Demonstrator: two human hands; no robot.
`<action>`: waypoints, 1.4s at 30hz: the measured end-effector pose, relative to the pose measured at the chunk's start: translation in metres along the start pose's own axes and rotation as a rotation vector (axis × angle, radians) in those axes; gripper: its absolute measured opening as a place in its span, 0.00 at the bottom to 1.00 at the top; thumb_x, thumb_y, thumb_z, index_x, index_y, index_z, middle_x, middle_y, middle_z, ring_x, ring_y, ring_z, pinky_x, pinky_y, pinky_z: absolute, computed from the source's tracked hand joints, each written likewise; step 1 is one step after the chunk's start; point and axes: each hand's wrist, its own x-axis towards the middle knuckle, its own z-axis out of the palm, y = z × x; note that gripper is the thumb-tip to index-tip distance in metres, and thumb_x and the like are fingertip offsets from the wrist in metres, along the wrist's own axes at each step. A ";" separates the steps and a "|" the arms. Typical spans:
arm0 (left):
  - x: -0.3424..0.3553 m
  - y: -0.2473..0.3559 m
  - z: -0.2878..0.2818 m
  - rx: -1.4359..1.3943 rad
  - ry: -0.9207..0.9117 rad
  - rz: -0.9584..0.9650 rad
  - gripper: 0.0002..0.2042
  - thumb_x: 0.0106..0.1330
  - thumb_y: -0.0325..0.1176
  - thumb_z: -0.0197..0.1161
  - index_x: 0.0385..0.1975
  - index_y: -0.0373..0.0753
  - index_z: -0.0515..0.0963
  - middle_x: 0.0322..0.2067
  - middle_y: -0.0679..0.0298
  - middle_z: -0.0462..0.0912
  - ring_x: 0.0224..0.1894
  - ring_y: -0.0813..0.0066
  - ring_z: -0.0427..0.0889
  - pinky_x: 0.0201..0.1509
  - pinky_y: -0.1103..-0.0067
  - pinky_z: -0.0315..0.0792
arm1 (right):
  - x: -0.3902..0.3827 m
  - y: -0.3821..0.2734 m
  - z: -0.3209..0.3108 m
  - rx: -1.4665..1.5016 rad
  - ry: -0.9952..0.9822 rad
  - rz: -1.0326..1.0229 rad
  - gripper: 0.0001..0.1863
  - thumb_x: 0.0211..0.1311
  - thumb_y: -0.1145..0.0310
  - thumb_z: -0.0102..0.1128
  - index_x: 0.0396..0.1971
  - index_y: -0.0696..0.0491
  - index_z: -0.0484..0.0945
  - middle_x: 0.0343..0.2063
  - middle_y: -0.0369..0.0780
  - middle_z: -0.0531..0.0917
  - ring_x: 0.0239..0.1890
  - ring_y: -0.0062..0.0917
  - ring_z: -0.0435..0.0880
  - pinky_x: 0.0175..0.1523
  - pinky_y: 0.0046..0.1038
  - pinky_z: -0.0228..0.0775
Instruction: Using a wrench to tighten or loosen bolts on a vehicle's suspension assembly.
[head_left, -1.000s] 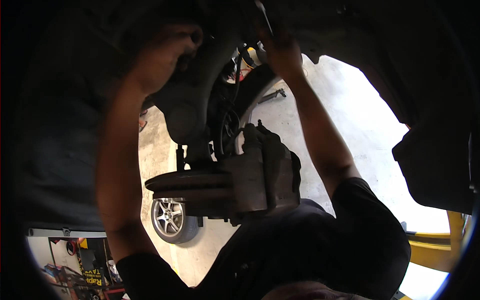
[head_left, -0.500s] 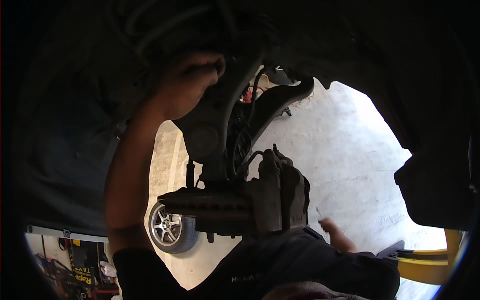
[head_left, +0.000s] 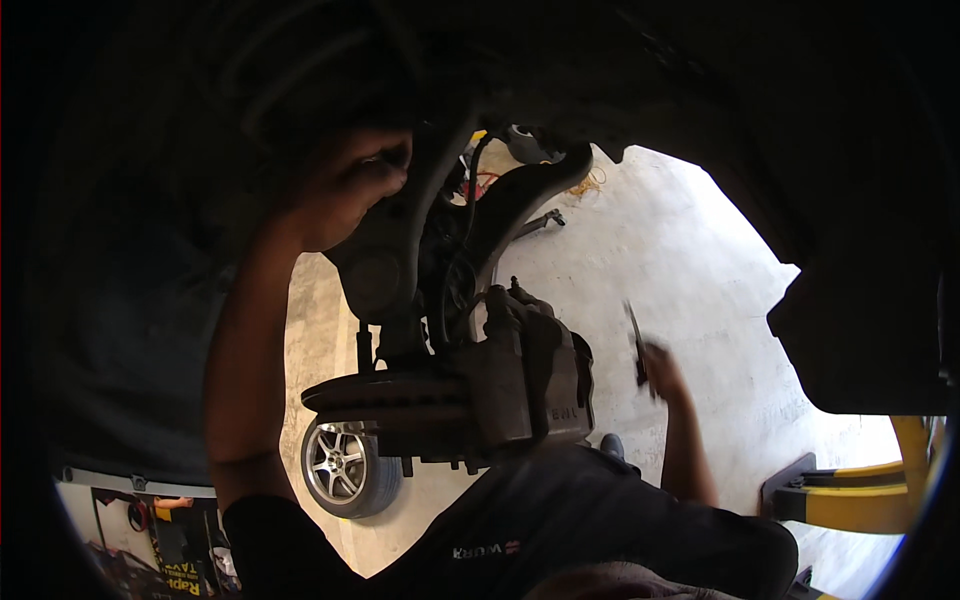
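Note:
My left hand (head_left: 345,195) is raised inside the dark wheel arch, fingers curled against the upper knuckle arm (head_left: 440,170); what they grip is hidden in shadow. Below it sit the brake disc (head_left: 385,392) and, at its right, the caliper (head_left: 530,380). Out to the right of the caliper, my right hand (head_left: 662,372) is closed on a slim dark hand tool (head_left: 634,328) that points upward, slightly blurred over the pale floor. A curved suspension arm (head_left: 530,200) runs behind the caliper.
An alloy wheel with tyre (head_left: 340,462) is on the floor below the disc. A yellow lift arm (head_left: 850,500) is at lower right. Shelved workshop items (head_left: 170,535) show at lower left. The dark wheel arch liner (head_left: 850,330) surrounds me above and at both sides.
My right hand left the upper arch with the tool, dropped low, then rose again beside the caliper. My left hand stays high, slightly lower than a second ago.

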 end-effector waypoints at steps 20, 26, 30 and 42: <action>0.016 -0.017 0.005 -0.106 0.143 0.106 0.15 0.60 0.36 0.57 0.45 0.36 0.75 0.44 0.58 0.76 0.45 0.70 0.76 0.50 0.78 0.69 | 0.026 -0.384 0.099 -0.711 -0.034 -0.776 0.14 0.59 0.65 0.53 0.41 0.58 0.75 0.29 0.44 0.81 0.23 0.25 0.79 0.29 0.26 0.71; 0.012 -0.020 0.003 -0.129 0.166 0.080 0.15 0.60 0.38 0.57 0.44 0.36 0.76 0.44 0.58 0.76 0.44 0.70 0.76 0.48 0.78 0.69 | 0.021 -0.420 0.109 -0.938 0.022 -1.072 0.16 0.58 0.60 0.52 0.22 0.59 0.74 0.19 0.47 0.79 0.20 0.36 0.78 0.27 0.33 0.69; 0.012 0.004 0.003 -0.168 0.142 -0.084 0.16 0.60 0.39 0.57 0.42 0.36 0.76 0.42 0.59 0.78 0.43 0.69 0.76 0.47 0.77 0.69 | 0.049 -0.408 0.086 -1.149 -0.256 -1.168 0.19 0.58 0.61 0.54 0.46 0.58 0.72 0.29 0.44 0.81 0.29 0.27 0.80 0.35 0.28 0.71; 0.016 -0.014 0.004 -0.229 0.172 0.149 0.09 0.57 0.35 0.55 0.31 0.36 0.74 0.25 0.62 0.74 0.29 0.76 0.72 0.36 0.79 0.67 | 0.095 -0.295 0.165 -0.348 0.328 -1.012 0.21 0.59 0.70 0.49 0.53 0.56 0.66 0.31 0.54 0.79 0.34 0.46 0.79 0.37 0.39 0.70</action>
